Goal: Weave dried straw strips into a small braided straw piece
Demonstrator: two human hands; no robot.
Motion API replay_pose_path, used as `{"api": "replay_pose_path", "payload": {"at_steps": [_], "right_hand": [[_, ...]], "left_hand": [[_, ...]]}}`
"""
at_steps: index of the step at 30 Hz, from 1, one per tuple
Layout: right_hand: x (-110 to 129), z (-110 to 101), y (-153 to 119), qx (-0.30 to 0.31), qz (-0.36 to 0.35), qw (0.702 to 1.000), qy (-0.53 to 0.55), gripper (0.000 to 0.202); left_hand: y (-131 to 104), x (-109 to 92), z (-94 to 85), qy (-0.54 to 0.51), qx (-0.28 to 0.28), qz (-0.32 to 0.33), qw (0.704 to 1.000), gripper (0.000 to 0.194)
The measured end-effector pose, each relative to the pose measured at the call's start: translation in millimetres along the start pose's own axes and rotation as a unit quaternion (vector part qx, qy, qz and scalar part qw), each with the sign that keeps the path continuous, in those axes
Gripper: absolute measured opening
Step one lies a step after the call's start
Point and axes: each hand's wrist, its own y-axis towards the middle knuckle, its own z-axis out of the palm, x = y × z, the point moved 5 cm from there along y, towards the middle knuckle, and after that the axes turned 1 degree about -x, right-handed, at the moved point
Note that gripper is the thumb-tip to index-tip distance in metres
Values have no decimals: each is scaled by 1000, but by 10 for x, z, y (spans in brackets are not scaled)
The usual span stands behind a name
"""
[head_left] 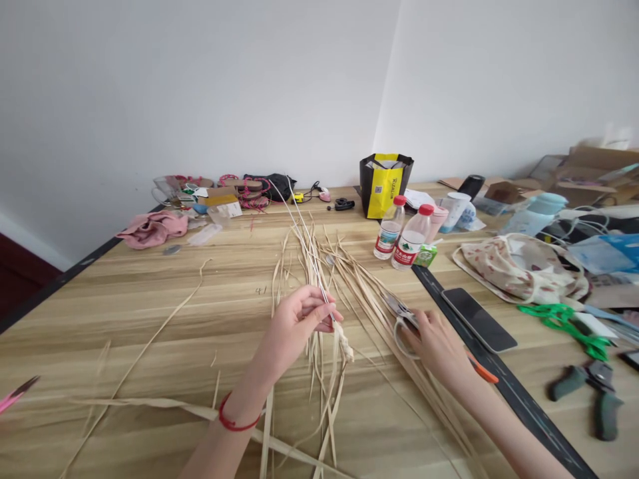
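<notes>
My left hand (304, 319) is closed in a pinch around two thin metal wires (308, 251), which slant up and away across the table. Pale straw (344, 342), twisted or braided, hangs at the wires' lower end just below my fingertips, with loose strands trailing toward me. To the right, my right hand (436, 342) is closed on the handles of a pair of scissors (399, 309), whose blades point away over a bundle of long straw strips (367, 286). Part of the scissors is hidden by my fingers. An orange handle (482, 367) shows beside my right wrist.
A phone (479, 319) and pruning shears (586, 386) lie at the right. Two water bottles (410, 239) stand before a black-and-yellow bag (384, 186). A pink cloth (152, 229) is at the back left. A pink-handled pointed tool (17, 394) enters from the left edge.
</notes>
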Motion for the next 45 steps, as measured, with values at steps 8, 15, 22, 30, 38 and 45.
{"api": "replay_pose_path", "payload": {"at_steps": [8,15,22,30,38,45], "right_hand": [[836,-519,6,58,-108,866,485,30],[1101,-155,7,161,-58,766,620,38],[938,433,21,202,-29,801,563,36],[845,552,0,113,-17,885,451,38],[472,270,200,4,39,960,278,20],[367,252,300,31,61,943,325,17]], "left_hand": [[-43,163,170,137,105,-42,984,9],[-128,377,379,310,175,-32,934,13],[-96,450,262,515,181,-34,837,28],[20,639,52,560,160,-59,811,19],[-19,578,113,551,172,-40,816,20],[-45,525,156,530,166,-31,831,22]]}}
